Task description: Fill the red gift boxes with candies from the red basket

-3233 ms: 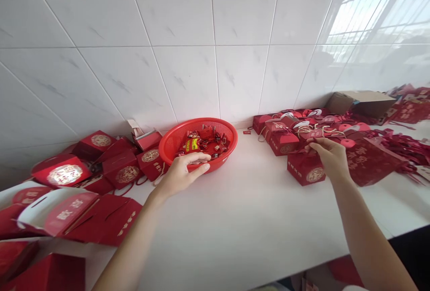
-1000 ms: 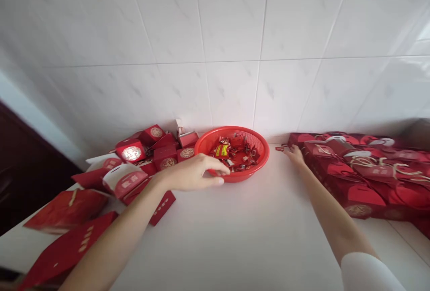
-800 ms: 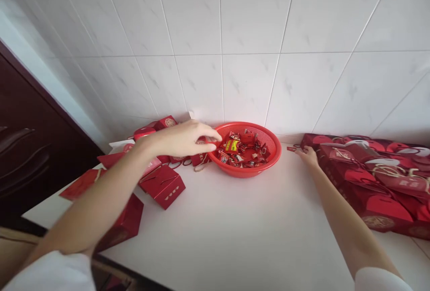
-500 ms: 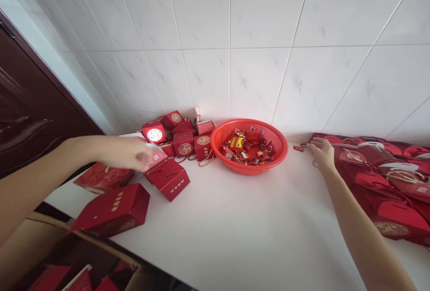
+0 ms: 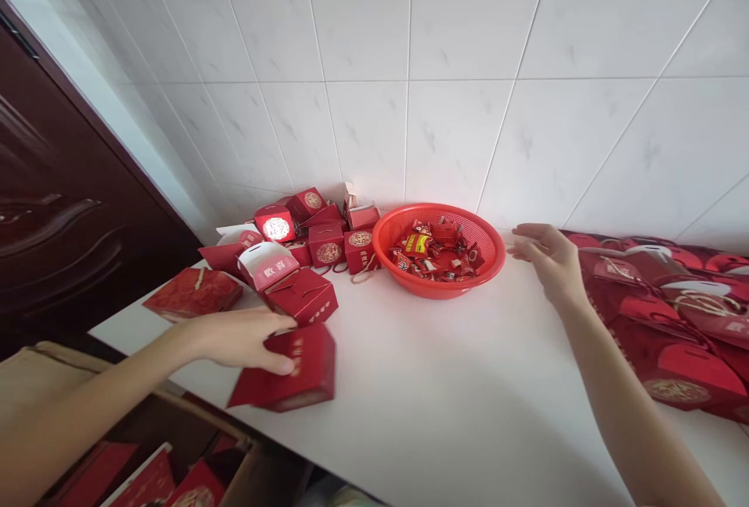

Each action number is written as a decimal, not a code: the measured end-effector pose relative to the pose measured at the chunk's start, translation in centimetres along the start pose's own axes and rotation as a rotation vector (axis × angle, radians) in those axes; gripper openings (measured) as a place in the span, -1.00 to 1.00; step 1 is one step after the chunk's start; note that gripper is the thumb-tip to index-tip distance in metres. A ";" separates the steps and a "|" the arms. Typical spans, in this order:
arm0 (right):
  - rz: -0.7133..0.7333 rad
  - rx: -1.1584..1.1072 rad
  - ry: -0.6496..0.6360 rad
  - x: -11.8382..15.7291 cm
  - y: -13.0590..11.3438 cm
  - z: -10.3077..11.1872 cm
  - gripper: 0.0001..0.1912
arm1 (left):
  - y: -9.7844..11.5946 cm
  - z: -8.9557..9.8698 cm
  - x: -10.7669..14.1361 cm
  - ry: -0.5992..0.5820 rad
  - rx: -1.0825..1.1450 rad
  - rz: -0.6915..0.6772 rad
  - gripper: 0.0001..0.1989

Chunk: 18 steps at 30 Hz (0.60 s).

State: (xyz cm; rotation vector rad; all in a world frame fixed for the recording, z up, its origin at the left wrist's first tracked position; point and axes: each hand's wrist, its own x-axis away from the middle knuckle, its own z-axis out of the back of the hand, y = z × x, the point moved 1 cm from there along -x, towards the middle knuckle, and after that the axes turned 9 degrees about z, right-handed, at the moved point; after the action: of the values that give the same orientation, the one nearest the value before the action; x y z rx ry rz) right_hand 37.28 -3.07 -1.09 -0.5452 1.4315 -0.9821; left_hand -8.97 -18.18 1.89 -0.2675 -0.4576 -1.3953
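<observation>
Where the left hand (image 5: 234, 339) is: at 8 o'clock from the basket (image 5: 491, 261), fingers together and laid over the top of a red box (image 5: 301, 374). The thumb is out of sight, so I cannot tell whether this is a grip or only a touch.

Red box: lying on the counter (image 5: 438, 398) at the near edge of the cluster, with one corner pointing to 9 o'clock and its far side next to a box with a white flap (image 5: 266, 265).

Right hand: at 3 o'clock from the basket and just off its rim, fingers spread and empty. It appears to hover, though contact with the counter is hard to rule out.

Basket: red mesh, against the tile wall (image 5: 438, 78), filled with wrapped sweets (image 5: 436, 246).

Nearby: more boxes (image 5: 326, 244) at 10 o'clock from the basket; a heap of bags (image 5: 672, 351) at 3 o'clock.

Handling: thin card like this probably handles best under flat fingers, with light pressure that spares the corners.

Hard to see: the left-hand side of the red box, behind the fingers; the contents of a carton (image 5: 52, 382) below the counter, cut off by the frame.
</observation>
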 end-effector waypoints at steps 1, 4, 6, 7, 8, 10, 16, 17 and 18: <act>0.017 -0.008 -0.033 0.4 -0.5 -0.5 -0.71 | 1.6 -0.1 0.1 -0.023 -0.004 -0.037 -0.45; 0.077 -0.021 -0.195 2.0 -2.1 -2.2 -0.73 | 5.3 -0.8 -0.1 -0.020 0.054 -0.092 -0.43; 0.132 -0.036 -0.375 3.5 -3.1 -3.3 -0.74 | 6.9 -1.5 -0.5 -0.016 0.108 -0.156 -0.39; 0.160 -0.045 -0.493 4.4 -3.5 -3.9 -0.73 | 7.5 -1.9 -0.6 -0.018 0.130 -0.184 -0.35; 0.188 -0.056 -0.621 5.4 -3.8 -4.5 -0.69 | 7.9 -2.2 -0.8 -0.025 0.145 -0.208 -0.29; 0.226 -0.042 -0.861 7.3 -4.0 -5.5 -0.55 | 8.4 -2.8 -1.2 -0.042 0.155 -0.264 -0.13; 0.248 0.114 -1.119 10.6 -3.2 -7.2 -0.12 | 9.9 -3.3 -1.6 0.032 0.137 -0.503 -0.19; 0.234 0.116 -1.109 10.6 -3.1 -7.3 -0.14 | 10.2 -3.1 -1.6 0.053 0.147 -0.518 -0.25; 0.219 0.107 -1.093 10.6 -3.1 -7.3 -0.18 | 10.6 -2.7 -1.6 0.069 0.160 -0.532 -0.29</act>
State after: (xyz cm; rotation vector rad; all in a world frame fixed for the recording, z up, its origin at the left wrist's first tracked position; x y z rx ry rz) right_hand 28.14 -11.63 -5.39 -0.6745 0.4365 -0.4266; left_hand 1.68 -16.22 -0.33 0.0413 -0.6069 -1.8665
